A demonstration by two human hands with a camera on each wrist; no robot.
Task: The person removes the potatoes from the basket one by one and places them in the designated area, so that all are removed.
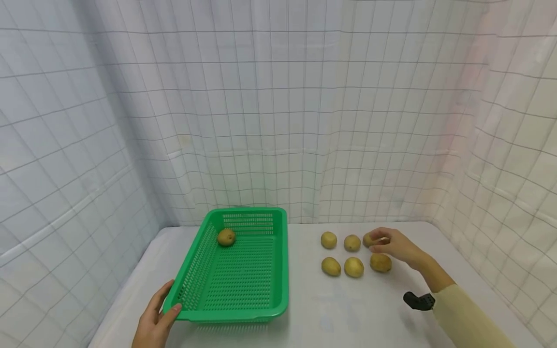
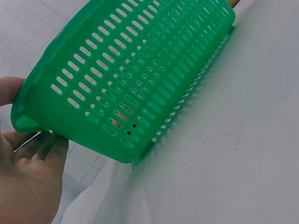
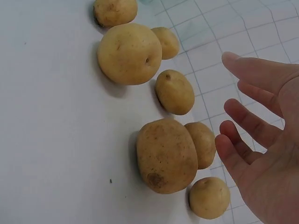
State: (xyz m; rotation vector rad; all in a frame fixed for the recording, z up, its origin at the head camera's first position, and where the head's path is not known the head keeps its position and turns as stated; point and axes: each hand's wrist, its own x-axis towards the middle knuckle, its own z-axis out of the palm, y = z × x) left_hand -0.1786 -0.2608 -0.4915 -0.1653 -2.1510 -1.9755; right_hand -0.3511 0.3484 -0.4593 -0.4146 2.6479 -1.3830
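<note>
My left hand [image 1: 153,321] holds the near left corner of the green basket [image 1: 243,309]. My thumb lies on top of the rim and my other fingers are under it, so my grip is closed on the basket. The basket sits on the white table [image 1: 339,309]. One potato [image 1: 226,237] lies inside it, at the far end near the left wall.

My right hand [image 1: 398,246] is out over the table, well to the right of the basket. Its fingers are straight and loose, so that grip is open and holds nothing. Six potatoes lie there in two rows of three. My fingertips are right by the far right potato [image 1: 369,239], but I cannot tell if they touch it. The near right potato [image 1: 380,262] lies just under my hand. A small black thing [image 1: 418,300] sits at my right wrist, by my yellow sleeve [image 1: 465,319].
</note>
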